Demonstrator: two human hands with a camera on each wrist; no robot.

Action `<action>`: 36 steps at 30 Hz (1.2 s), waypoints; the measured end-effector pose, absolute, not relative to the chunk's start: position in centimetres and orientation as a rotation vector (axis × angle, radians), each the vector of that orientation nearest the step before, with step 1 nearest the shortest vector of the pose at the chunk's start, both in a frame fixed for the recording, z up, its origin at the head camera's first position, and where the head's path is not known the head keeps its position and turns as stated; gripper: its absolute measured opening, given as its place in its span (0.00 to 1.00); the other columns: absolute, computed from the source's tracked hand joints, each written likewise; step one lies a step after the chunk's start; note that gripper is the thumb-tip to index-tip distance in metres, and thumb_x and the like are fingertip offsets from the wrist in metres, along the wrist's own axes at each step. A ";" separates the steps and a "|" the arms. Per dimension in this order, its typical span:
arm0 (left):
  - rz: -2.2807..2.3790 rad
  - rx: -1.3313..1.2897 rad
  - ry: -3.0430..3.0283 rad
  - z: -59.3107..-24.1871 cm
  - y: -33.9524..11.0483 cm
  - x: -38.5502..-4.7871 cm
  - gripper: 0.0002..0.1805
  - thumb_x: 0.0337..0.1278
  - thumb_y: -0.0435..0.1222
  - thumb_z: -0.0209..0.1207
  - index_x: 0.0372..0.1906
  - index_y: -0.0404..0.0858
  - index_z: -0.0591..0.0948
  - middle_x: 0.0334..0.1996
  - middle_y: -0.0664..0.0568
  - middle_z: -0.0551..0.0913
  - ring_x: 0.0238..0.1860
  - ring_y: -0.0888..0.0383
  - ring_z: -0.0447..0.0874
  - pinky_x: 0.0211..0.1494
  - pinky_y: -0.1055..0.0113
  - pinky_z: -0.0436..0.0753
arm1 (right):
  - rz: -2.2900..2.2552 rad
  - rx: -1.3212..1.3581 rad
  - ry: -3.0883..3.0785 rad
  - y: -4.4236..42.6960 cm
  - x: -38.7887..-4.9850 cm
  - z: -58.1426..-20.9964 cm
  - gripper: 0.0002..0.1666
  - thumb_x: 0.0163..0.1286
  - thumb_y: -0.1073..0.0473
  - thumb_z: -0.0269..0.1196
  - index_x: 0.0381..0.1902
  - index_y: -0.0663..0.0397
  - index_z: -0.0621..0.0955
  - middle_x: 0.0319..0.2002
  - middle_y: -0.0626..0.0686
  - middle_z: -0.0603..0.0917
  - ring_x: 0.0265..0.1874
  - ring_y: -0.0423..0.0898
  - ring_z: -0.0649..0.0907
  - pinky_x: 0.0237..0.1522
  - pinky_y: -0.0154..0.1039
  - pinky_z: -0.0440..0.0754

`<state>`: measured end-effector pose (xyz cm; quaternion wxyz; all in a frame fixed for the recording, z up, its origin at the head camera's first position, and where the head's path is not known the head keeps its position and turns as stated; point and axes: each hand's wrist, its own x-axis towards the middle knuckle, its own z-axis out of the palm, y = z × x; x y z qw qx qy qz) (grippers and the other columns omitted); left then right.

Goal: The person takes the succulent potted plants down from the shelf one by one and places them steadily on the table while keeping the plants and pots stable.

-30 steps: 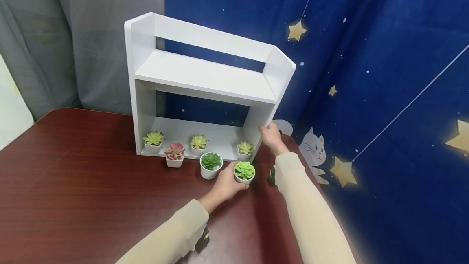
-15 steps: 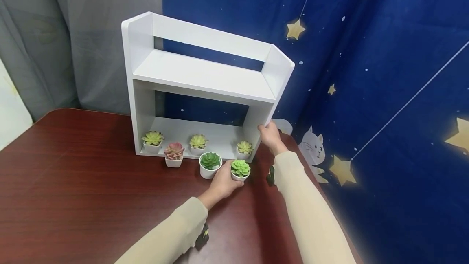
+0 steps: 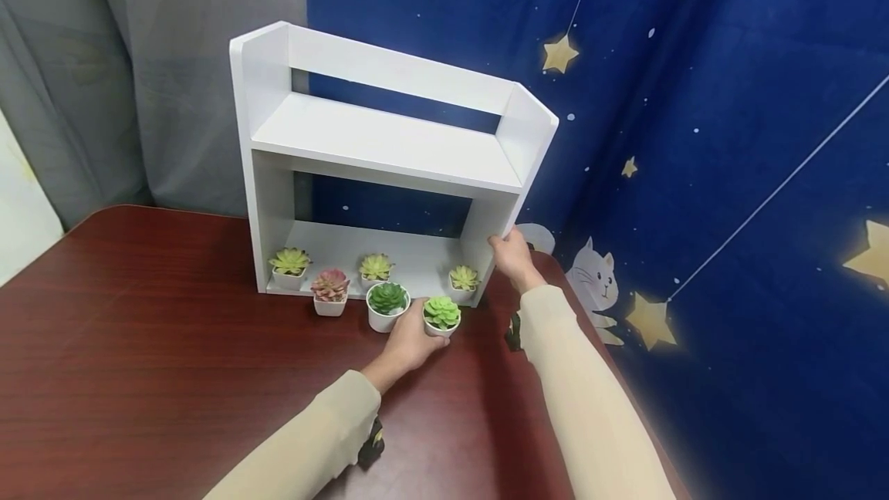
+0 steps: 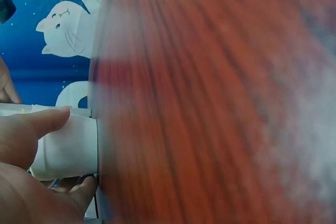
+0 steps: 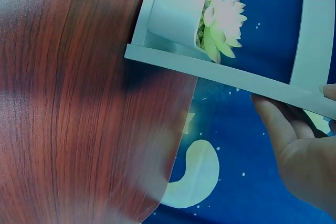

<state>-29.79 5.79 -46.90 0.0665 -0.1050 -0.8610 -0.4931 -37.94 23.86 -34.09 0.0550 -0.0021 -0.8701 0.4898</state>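
Note:
My left hand [image 3: 410, 339] grips a bright green potted succulent [image 3: 441, 315] in front of the shelf's lower board. Its white pot [image 4: 68, 148] sits between thumb and fingers in the left wrist view. Close against that hand's left side stands a dark green succulent [image 3: 387, 303] in a round white pot; whether they touch is hard to tell. With my right hand [image 3: 515, 259] I hold the right side panel of the white shelf [image 3: 389, 146]. The right wrist view has that hand [image 5: 304, 166] at the panel's edge, near a pale green succulent [image 5: 181, 19] inside.
On the lower board sit light green succulents at left [image 3: 289, 268], middle [image 3: 376, 268] and right [image 3: 463, 282]. A red succulent [image 3: 329, 292] stands before the board. The brown table [image 3: 174, 361] extends left and forward; a blue star curtain [image 3: 694, 137] hangs behind.
My left hand has moved left with the bright green succulent. The dark green one has shifted left and slightly back beside it. My right hand stays on the shelf panel.

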 end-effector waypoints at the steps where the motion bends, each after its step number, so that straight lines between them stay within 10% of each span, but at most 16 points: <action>1: -1.489 -0.312 -2.594 -47.0 5.7 -29.8 0.41 0.38 0.32 0.78 0.62 0.30 0.73 0.55 0.37 0.84 0.59 0.42 0.82 0.64 0.49 0.79 | 1.486 -0.006 -2.642 23.9 -38.0 -34.1 0.32 0.78 0.61 0.48 0.77 0.59 0.60 0.73 0.65 0.68 0.72 0.64 0.71 0.71 0.61 0.71; 36: -1.488 -0.233 -2.681 -46.3 5.0 -30.5 0.44 0.46 0.36 0.76 0.68 0.28 0.68 0.61 0.33 0.79 0.64 0.39 0.78 0.68 0.48 0.77 | 1.468 -0.007 -2.629 24.0 -38.2 -34.6 0.31 0.78 0.62 0.48 0.76 0.60 0.60 0.72 0.66 0.69 0.71 0.65 0.72 0.69 0.62 0.72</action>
